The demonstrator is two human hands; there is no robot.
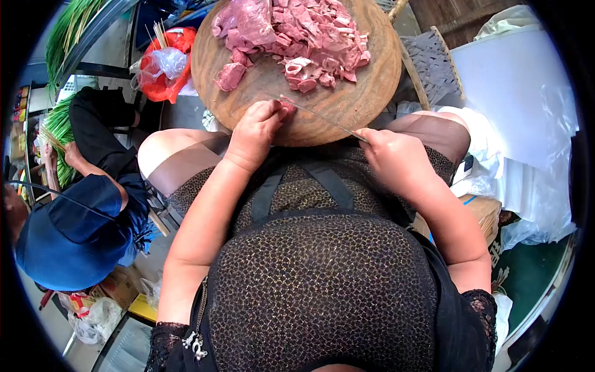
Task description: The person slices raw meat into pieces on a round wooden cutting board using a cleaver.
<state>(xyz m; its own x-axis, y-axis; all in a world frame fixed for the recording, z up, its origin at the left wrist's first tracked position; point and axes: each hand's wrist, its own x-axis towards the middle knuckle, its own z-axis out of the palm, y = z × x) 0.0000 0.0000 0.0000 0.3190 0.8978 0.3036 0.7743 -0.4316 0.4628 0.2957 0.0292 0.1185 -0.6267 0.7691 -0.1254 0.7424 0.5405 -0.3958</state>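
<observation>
A round wooden chopping board (365, 105) sits in front of my knees. My left hand (257, 129) is closed on a small piece of raw meat (288, 106) near the board's front edge. In my right hand (392, 158) is the handle of a knife (325, 119), whose thin blade points left to the meat by my left fingertips. Whether the blade is cutting into it I cannot tell. A heap of sliced raw meat (310, 37) covers the far part of the board, with one chunk (230, 76) lying at its left side.
At left, a person in blue (74, 229) handles green stalks (59, 127). A red plastic bag (162, 87) with clear plastic on it lies left of the board. On the right are a woven chair (434, 65), a white surface (502, 80) and stacked plastic bags (530, 192).
</observation>
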